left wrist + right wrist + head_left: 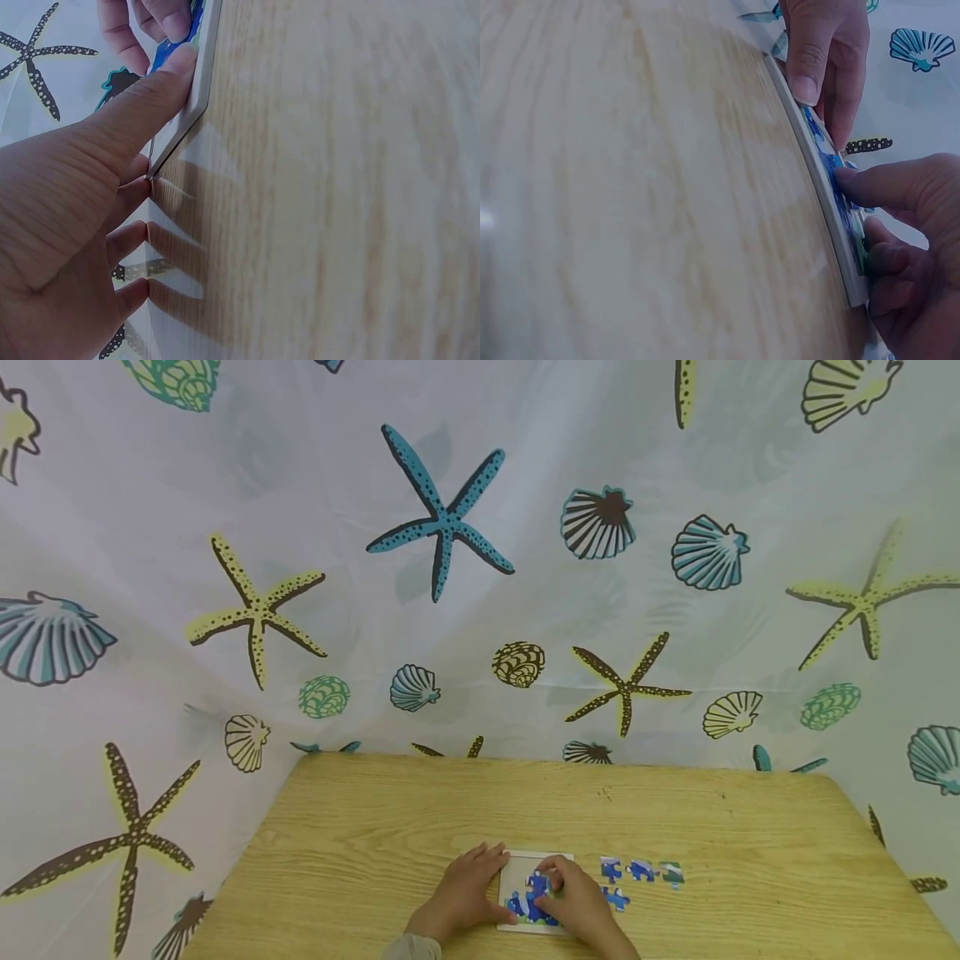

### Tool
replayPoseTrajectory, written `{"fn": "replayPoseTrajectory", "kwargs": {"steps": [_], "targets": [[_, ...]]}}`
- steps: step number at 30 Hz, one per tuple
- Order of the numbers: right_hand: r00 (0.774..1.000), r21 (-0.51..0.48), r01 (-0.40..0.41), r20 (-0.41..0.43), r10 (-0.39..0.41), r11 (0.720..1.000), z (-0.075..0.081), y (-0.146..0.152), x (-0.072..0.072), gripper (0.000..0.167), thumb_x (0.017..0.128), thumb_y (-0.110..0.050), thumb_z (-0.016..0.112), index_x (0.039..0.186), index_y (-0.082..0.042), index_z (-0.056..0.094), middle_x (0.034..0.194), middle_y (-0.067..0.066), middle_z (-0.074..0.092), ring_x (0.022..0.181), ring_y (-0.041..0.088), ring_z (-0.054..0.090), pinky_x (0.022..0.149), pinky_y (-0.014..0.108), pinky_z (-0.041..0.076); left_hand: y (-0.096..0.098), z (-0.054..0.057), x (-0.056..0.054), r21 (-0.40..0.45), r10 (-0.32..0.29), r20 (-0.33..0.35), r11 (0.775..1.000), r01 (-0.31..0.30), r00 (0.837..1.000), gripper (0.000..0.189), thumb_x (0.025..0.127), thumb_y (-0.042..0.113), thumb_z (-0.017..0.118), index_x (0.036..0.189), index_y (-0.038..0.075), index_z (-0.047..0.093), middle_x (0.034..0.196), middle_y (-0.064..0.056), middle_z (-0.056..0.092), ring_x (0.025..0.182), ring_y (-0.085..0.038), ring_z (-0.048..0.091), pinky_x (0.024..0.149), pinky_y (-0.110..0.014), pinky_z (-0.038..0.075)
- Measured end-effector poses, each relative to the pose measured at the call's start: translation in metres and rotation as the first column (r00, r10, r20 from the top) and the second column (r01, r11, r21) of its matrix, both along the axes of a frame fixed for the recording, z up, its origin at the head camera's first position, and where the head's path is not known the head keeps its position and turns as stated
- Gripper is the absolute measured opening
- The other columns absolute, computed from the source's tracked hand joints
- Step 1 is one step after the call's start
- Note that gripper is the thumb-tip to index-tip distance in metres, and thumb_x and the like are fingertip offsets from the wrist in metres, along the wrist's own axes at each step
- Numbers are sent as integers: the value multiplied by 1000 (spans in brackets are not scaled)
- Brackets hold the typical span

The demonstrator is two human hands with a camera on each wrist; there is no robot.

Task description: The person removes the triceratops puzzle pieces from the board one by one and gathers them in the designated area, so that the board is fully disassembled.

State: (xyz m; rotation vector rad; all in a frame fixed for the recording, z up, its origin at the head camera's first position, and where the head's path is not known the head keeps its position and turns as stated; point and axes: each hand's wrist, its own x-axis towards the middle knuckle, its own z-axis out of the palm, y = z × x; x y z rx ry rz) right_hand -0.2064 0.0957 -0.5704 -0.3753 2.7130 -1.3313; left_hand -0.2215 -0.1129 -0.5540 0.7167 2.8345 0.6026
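A shallow jigsaw puzzle tray (517, 862) with a pale rim lies on the table, partly filled with joined blue pieces (516, 906). My left hand (467, 892) rests along the tray's left side. Its thumb (154, 94) presses on the front rim while its other fingertips touch the table. Over the tray's right half, my right hand (581, 900) pinches a blue puzzle piece (537, 883) between thumb and index finger; the fingers partly hide it. In the right wrist view, the right thumb (885, 184) lies on the blue pieces and the other fingers curl.
Several loose puzzle pieces (640, 870) lie on the table just right of the tray. The wood-grain table (360, 827) reaches back to a hanging white sheet (337, 485) printed with starfish and shells, which also closes in both sides.
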Motion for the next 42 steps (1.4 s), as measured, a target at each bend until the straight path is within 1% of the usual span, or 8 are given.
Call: {"fn": "replayPoseTrajectory", "kwargs": {"steps": [8, 14, 19, 22, 27, 34, 39, 42], "targets": [[998, 18, 36, -55, -35, 999, -4, -2, 1, 33, 77, -13, 76, 105, -16, 59, 88, -3, 51, 76, 11, 49, 65, 30, 42, 0, 1, 0, 6, 2, 6, 1000, -2, 1000, 90, 67, 53, 78, 139, 8, 48, 146, -8, 42, 135, -35, 34, 106, -55, 30], [998, -56, 60, -31, -62, 997, -2, -3, 3, 24, 83, -7, 69, 106, -14, 65, 90, -4, 57, 76, 8, 50, 66, 25, 43, -1, 1, 0, 15, 2, 11, 1000, -2, 1000, 89, 67, 52, 79, 138, 7, 48, 146, -8, 42, 135, -35, 34, 106, -55, 30], [994, -111, 109, -5, -111, 988, -3, -4, 4, 17, 85, -5, 66, 102, -10, 68, 89, -2, 62, 83, 11, 57, 69, 27, 49, -1, 2, 1, 20, -2, 8, 1000, 2, 1000, 89, 67, 51, 79, 138, 7, 48, 146, -9, 42, 135, -35, 34, 105, -56, 31], [989, -169, 145, 37, -140, 975, -5, -4, 3, 15, 85, -3, 65, 99, -7, 68, 88, 0, 63, 82, 13, 57, 67, 26, 49, -1, 2, 1, 21, -5, 6, 1000, 5, 1000, 89, 67, 51, 79, 138, 7, 48, 146, -8, 43, 135, -35, 34, 105, -55, 31], [982, -270, 177, 116, -151, 946, -6, 0, 1, 14, 86, -4, 64, 100, -3, 67, 86, 2, 62, 79, 14, 56, 66, 23, 50, -1, 0, 0, 15, -3, 4, 1000, 3, 1000, 88, 68, 52, 78, 138, 7, 49, 146, -7, 43, 135, -35, 35, 105, -55, 31], [968, -312, 234, 165, -190, 921, 0, 11, 4, 15, 88, -9, 65, 101, -2, 67, 91, 3, 63, 85, 15, 58, 72, 23, 51, -1, 1, 1, 22, 2, 12, 1000, -3, 1000, 89, 67, 52, 79, 138, 7, 49, 146, -8, 43, 135, -35, 34, 105, -56, 31], [957, -339, 278, 177, -229, 899, 4, 23, 5, 17, 87, -9, 66, 101, 1, 67, 93, 6, 65, 85, 15, 58, 70, 21, 51, -1, 2, 2, 28, 7, 29, 1000, -7, 1000, 89, 67, 51, 79, 138, 7, 49, 146, -7, 42, 136, -34, 33, 106, -55, 29], [947, -330, 313, 182, -265, 890, 4, 33, 5, 18, 86, -11, 68, 101, 1, 68, 93, 5, 66, 84, 14, 58, 69, 19, 51, -1, 2, 1, 29, 8, 32, 1000, -9, 999, 89, 67, 51, 79, 138, 8, 48, 147, -7, 41, 136, -34, 32, 107, -55, 29]]}}
